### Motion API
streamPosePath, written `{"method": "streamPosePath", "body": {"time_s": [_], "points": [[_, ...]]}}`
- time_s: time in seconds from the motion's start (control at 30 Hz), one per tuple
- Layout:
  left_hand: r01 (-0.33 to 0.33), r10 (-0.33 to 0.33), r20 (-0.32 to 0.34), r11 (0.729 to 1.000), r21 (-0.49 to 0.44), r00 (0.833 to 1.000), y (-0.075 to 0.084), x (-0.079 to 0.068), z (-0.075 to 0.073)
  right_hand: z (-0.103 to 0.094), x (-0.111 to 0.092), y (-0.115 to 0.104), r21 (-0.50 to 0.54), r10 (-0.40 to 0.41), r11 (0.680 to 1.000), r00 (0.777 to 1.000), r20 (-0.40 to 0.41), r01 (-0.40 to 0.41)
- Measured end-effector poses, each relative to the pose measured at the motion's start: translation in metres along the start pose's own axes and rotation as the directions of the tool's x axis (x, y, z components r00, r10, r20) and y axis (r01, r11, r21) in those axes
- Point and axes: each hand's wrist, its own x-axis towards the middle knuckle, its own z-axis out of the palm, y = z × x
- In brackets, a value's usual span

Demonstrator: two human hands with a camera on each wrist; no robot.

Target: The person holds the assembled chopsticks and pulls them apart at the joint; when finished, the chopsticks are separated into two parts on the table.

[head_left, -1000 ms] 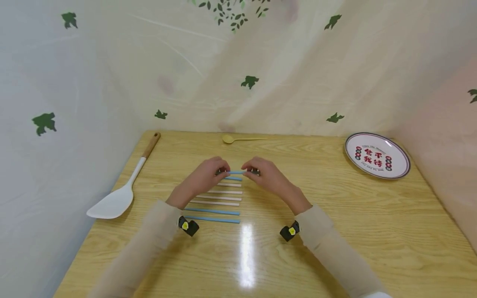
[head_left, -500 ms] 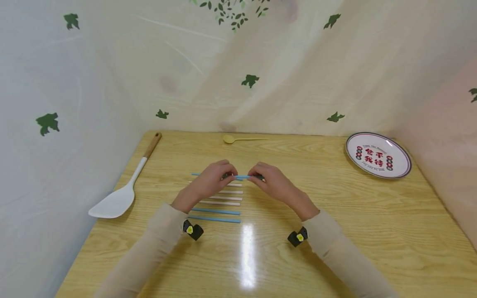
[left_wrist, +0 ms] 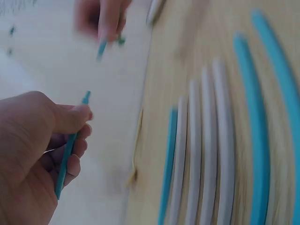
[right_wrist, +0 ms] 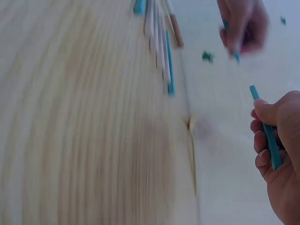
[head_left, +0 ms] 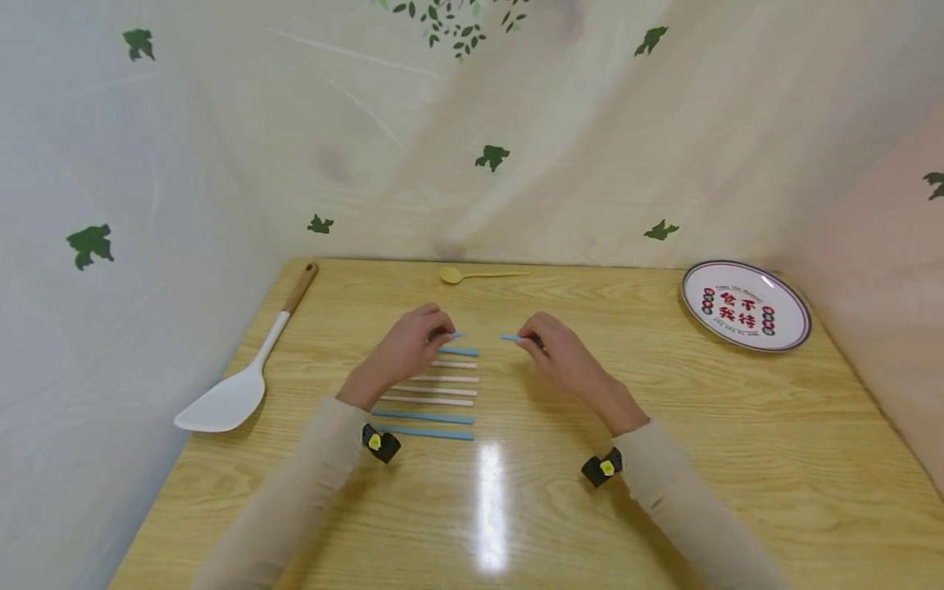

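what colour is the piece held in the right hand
Blue; the piece in the right hand shows best in the right wrist view.

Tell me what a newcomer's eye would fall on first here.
Probably the left hand, holding one blue stick, and the right hand, holding another blue stick, mid-scene with a gap between them. Next, likely the row of blue and white sticks on the table, partly hidden by the left hand in the head view. The patterned plate at far right and the white spatula at the left would probably follow.
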Motion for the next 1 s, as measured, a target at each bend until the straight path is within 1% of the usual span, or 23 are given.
{"method": "streamPosePath", "body": {"time_s": [0.07, 0.13, 0.23, 0.3, 0.4, 0.5, 0.57, 0.7, 0.83, 0.93, 1.0], "points": [[0.074, -0.074, -0.035, 0.997, 0.02, 0.997, -0.014, -0.005, -0.01, -0.012, -0.01, 0.016, -0.023, 0.051, 0.998, 0.998, -0.045, -0.052], [0.143, -0.142, -0.048, 0.99, 0.007, 0.989, -0.025, -0.01, -0.02, -0.025, -0.02, 0.03, -0.029, 0.093, 0.995, 0.992, -0.082, -0.095], [0.173, -0.173, -0.024, 0.985, 0.001, 0.985, -0.031, -0.009, -0.028, -0.038, -0.032, 0.045, -0.036, 0.118, 0.992, 0.987, -0.107, -0.122], [0.176, -0.176, -0.01, 0.984, 0.004, 0.984, -0.031, -0.003, -0.026, -0.043, -0.037, 0.052, -0.041, 0.121, 0.991, 0.986, -0.118, -0.127], [0.172, -0.172, 0.009, 0.985, 0.012, 0.985, -0.029, 0.008, -0.018, -0.046, -0.042, 0.06, -0.052, 0.117, 0.991, 0.984, -0.135, -0.125], [0.163, -0.163, 0.039, 0.987, 0.008, 0.986, -0.024, 0.022, -0.007, -0.049, -0.045, 0.067, -0.065, 0.131, 0.988, 0.981, -0.142, -0.142], [0.164, -0.164, 0.063, 0.986, 0.011, 0.984, -0.019, 0.032, 0.0, -0.052, -0.046, 0.072, -0.072, 0.149, 0.984, 0.978, -0.144, -0.161], [0.153, -0.154, 0.122, 0.988, 0.02, 0.981, -0.008, 0.056, 0.014, -0.056, -0.046, 0.084, -0.08, 0.16, 0.981, 0.975, -0.151, -0.174], [0.137, -0.136, 0.172, 0.991, 0.005, 0.976, 0.0, 0.078, 0.029, -0.06, -0.041, 0.095, -0.081, 0.168, 0.98, 0.975, -0.148, -0.182], [0.128, -0.124, 0.185, 0.992, -0.007, 0.975, 0.005, 0.091, 0.042, -0.062, -0.038, 0.102, -0.081, 0.183, 0.978, 0.974, -0.132, -0.195], [0.134, -0.129, 0.185, 0.991, -0.015, 0.974, 0.007, 0.099, 0.05, -0.063, -0.035, 0.107, -0.079, 0.201, 0.974, 0.973, -0.111, -0.21]]}}
